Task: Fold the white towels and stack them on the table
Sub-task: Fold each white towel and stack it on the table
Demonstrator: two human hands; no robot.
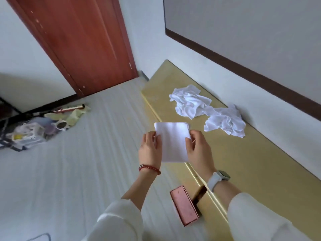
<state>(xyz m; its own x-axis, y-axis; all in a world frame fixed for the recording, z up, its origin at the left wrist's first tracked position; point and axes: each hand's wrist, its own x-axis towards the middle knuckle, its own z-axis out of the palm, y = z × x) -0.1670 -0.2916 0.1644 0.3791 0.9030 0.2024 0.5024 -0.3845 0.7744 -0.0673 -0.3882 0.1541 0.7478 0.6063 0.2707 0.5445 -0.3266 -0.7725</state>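
Observation:
I hold a flat, folded white towel (172,141) in the air over the front edge of the gold-coloured table (243,162). My left hand (149,150) pinches its left edge and my right hand (198,150) pinches its right edge. Two crumpled white towels lie on the table beyond my hands: one (189,101) further back and one (225,121) nearer the wall on the right.
The table runs along a white wall (234,80) on the right. A pink box (184,206) sits on the pale floor beside the table's front edge. A brown door (78,40) stands at the back left, with a heap of bags and clutter (34,129) on the floor.

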